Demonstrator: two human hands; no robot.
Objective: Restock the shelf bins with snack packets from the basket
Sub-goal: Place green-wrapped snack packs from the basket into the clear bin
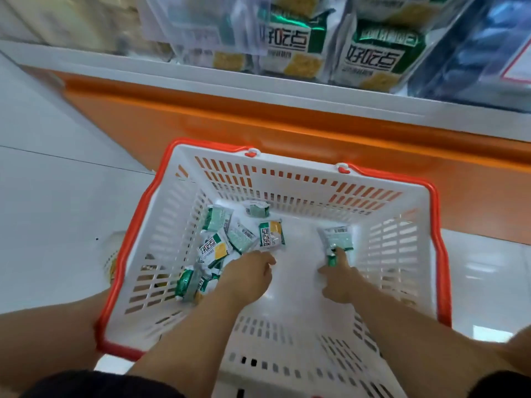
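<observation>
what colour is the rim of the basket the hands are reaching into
The basket rim is orange-red, around white slotted walls; the head view shows it clearly.

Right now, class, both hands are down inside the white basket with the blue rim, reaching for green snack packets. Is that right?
Not quite: the head view shows the basket rim is orange-red, not blue. The rest stands: left hand and right hand are down inside, reaching for green snack packets.

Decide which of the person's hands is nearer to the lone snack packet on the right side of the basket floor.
The right. The right hand has a finger touching the lone packet's near edge, while the left hand is across the basket floor, beside the pile of packets.
</observation>
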